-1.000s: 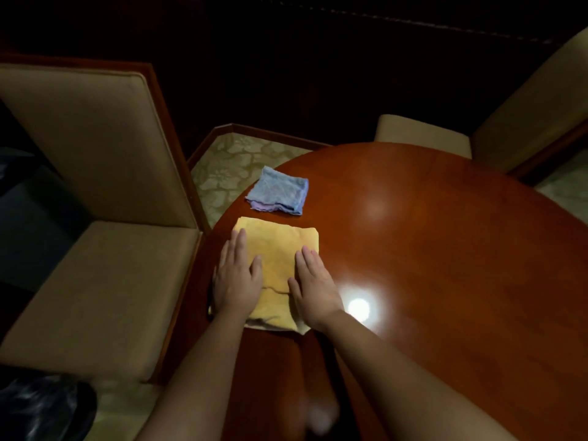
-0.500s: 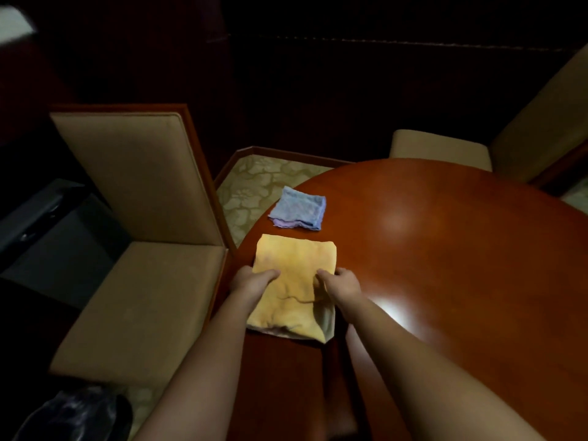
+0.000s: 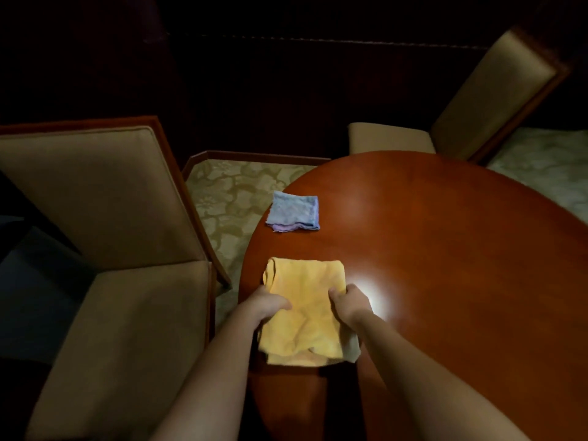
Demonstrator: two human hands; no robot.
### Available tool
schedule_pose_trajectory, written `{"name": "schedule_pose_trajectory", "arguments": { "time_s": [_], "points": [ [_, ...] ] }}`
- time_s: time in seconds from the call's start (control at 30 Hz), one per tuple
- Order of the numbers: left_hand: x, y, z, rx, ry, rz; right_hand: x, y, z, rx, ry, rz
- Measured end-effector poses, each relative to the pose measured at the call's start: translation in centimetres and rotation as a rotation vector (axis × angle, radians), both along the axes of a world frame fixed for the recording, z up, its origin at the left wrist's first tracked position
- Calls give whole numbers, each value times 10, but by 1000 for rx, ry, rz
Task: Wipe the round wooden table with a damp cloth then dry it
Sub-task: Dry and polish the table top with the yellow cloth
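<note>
A head-worn camera looks down on a round, glossy reddish wooden bench [image 3: 445, 265] in a dim room. A folded yellow cloth [image 3: 305, 310] lies near its edge at about seven o'clock of the top. The left hand [image 3: 267, 305] pinches the cloth's left side and the right hand [image 3: 350, 303] pinches its right side, each grip clamped on the fabric. A smaller folded blue cloth [image 3: 294, 211] lies apart at about ten o'clock, likely reserved for the other pass. To do this step well, it seems best to keep the cloth in a flat pad, press it evenly, and sweep in overlapping strokes from the near rim outward, covering the edge too. Whether the yellow cloth is damp cannot be told. A bright glare [image 3: 378, 300] beside the right hand masks the surface there. The fingertips are tucked under the fabric, the bench's right and near parts are cut off, and the background is too dark to read. Two beige upholstered chairs [image 3: 105, 218] flank the bench.
</note>
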State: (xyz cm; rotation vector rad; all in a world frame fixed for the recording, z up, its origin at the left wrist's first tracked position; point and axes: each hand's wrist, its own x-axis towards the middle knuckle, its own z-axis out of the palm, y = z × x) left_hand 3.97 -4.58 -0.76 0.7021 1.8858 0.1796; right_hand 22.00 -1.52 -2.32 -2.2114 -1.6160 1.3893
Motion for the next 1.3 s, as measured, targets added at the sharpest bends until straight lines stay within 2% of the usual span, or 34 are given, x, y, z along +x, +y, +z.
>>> {"name": "schedule_pose_trajectory", "arguments": {
  "time_s": [0.07,0.13,0.2,0.23,0.33,0.47,0.6,0.7,0.77,0.83,0.93,1.0,1.13,1.2,1.3],
  "points": [
    [-2,-6,9,-159,3,-149,7,-10,5,-87,50,29],
    [-11,-10,19,-269,-35,-240,12,-19,18,-291,145,14],
    [-20,-10,23,-302,-49,-291,11,-22,27,-476,121,63],
    [-24,-8,24,-299,-44,-312,10,-19,30,-503,101,101],
    [-33,0,27,-208,-73,-256,0,-5,35,-421,131,109],
    [-43,10,36,48,-180,-61,-15,6,56,-191,379,-57],
    [-53,17,29,262,-254,172,-31,13,49,-106,619,-189],
    [-55,14,14,293,-55,135,-46,12,25,-109,519,-216],
    [-55,11,5,279,89,73,-52,11,10,-122,331,-106],
    [-56,11,-1,312,142,23,-55,10,3,3,203,-34],
    [-55,14,-1,491,176,43,-60,10,8,212,326,-113],
    [-56,14,-4,579,279,49,-62,14,4,263,327,-136],
    [-60,9,-17,492,458,-92,-64,8,3,113,97,75],
    [-62,8,-18,450,473,-75,-63,8,1,118,112,90],
    [-60,14,-14,514,486,-73,-63,11,4,177,164,58]
  ]
}}
